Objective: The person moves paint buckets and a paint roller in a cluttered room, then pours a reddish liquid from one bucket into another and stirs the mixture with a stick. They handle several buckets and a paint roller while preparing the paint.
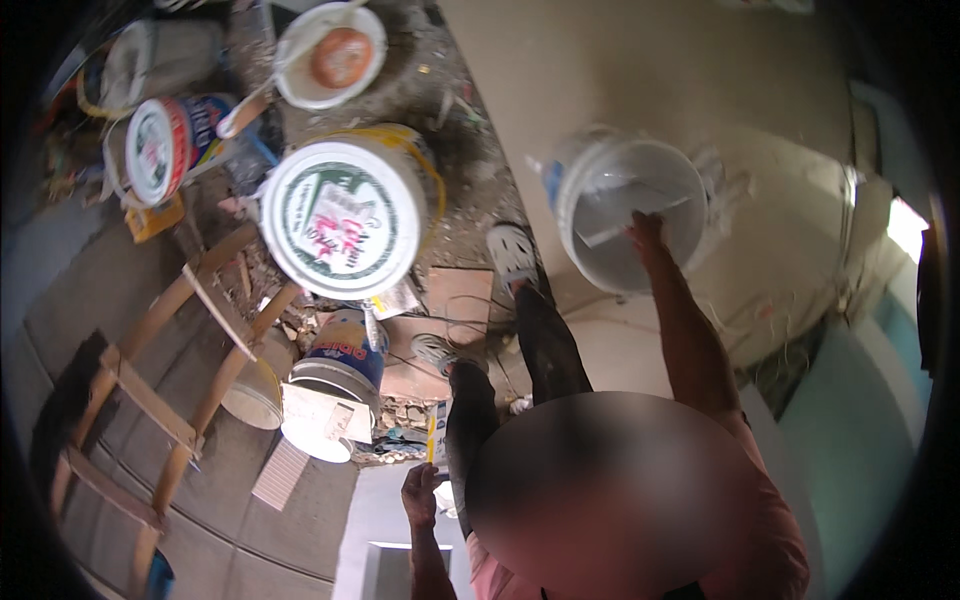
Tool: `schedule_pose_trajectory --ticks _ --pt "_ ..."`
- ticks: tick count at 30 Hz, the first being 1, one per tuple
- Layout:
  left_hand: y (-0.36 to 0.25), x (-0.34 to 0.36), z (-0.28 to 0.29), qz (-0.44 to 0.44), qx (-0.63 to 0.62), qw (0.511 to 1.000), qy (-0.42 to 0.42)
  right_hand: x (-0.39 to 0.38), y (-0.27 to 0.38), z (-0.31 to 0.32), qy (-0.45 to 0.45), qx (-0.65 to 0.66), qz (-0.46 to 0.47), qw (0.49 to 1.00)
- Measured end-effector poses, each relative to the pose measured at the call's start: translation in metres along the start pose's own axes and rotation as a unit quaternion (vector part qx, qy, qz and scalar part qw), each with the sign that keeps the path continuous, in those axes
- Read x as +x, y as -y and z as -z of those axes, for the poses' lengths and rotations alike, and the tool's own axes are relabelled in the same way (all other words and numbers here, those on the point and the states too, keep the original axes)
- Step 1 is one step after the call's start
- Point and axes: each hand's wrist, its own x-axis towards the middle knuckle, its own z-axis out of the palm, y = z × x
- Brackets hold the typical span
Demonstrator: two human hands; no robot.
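Observation:
My right arm stretches forward over a white bucket (572, 195) with pale, cloudy contents. My right hand (648, 228) is at the bucket's mouth, its fingers closed. Beside them, a thin pale strip (602, 236) lies across the inside, but whether I hold it is unclear. Lower down, near my leg, my left hand (420, 492) has its fingers closed at the lower end of a flat, thin piece with a yellow strip (433, 440). Its exact kind does not show.
A large lidded bucket (340, 220) stands left of my feet. Beyond it are a smaller blue-and-red bucket (178, 150) and a white basin (287, 78) with an orange-brown round thing (341, 57) inside. A wooden ladder (150, 398) lies left. Rubble and a cable (460, 318) surround my shoes.

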Motion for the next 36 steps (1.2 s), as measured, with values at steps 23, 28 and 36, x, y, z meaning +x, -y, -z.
schedule_pose_trajectory --ticks 23,28,36 --pt "-0.073 0.075 -0.016 -0.198 -0.035 0.979 -0.021 -0.06 -0.02 0.055 -0.101 -0.359 0.23 0.899" --pt "-0.094 0.065 -0.011 -0.189 -0.147 0.971 0.006 -0.066 -0.004 0.049 -0.075 -0.356 0.1 0.926" --pt "-0.054 0.093 0.001 -0.242 -0.136 0.96 0.024 -0.127 0.051 0.075 -0.213 0.012 0.098 0.972"
